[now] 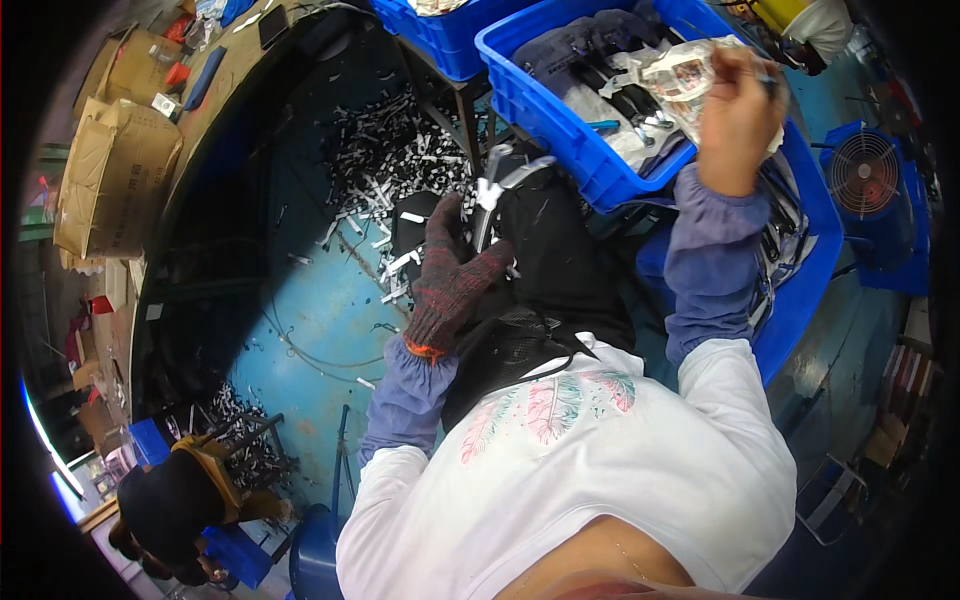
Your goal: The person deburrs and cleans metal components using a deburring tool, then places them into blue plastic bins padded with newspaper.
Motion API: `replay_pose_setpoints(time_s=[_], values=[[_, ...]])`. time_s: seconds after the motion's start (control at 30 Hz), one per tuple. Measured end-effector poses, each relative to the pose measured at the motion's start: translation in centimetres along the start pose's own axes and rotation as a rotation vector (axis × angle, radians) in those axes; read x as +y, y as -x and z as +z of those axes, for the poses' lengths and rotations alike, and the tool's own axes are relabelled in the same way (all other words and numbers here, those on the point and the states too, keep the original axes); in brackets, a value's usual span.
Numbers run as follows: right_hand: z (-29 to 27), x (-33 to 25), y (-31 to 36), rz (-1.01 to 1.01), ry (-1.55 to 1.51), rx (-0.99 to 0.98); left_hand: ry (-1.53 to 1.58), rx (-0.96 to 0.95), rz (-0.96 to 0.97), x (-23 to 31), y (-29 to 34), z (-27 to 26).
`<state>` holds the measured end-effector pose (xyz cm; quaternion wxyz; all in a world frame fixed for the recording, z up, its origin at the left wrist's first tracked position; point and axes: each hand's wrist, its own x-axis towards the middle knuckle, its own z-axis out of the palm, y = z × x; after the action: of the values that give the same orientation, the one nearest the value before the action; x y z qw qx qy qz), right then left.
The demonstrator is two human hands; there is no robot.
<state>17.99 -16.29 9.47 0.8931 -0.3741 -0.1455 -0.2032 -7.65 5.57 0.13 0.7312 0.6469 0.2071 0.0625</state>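
My left hand (455, 275), in a dark red-and-black knit glove, is closed around a slim dark piece with shiny metal and white strips (487, 195) standing out from its top. It is held over my dark-trousered lap; its exact kind cannot be made out. My bare right hand (740, 125) is raised over the right side of a blue plastic crate (560, 125), fingers curled together and slightly blurred. Whatever they pinch is hidden. Under that hand lies crumpled pale wrapping (685, 75). Several black-handled pieces (630, 100) lie in the crate on the wrapping.
A second blue crate (815, 265) with similar pieces sits at my right, another (440, 40) at the far side. White scraps (400, 150) litter the floor. A fan (865, 175) stands at right. On the left are a workbench with a cardboard box (120, 180) and another person (170, 505).
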Motion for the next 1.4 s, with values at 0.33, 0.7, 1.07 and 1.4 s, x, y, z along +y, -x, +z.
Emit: replay_pose_setpoints(time_s=[0.33, 0.7, 1.07, 1.4], values=[[0.8, 5.7, 14.1, 0.681, 0.581, -0.905, 0.659, 0.045, -0.207, 0.4, -0.1, -3.4], [1.9, 7.3, 13.6, 0.547, 0.781, -0.968, 0.089, 0.019, -0.058, 2.2, -1.0, -0.8], [1.2, 4.7, 11.3, 0.640, 0.394, -0.719, 0.366, 0.224, -0.246, -3.3, -3.2, -7.6], [2.5, 5.4, 15.1, 0.274, 0.984, -0.981, 0.902, -0.062, -0.263, 4.7, -2.5, -1.8]])
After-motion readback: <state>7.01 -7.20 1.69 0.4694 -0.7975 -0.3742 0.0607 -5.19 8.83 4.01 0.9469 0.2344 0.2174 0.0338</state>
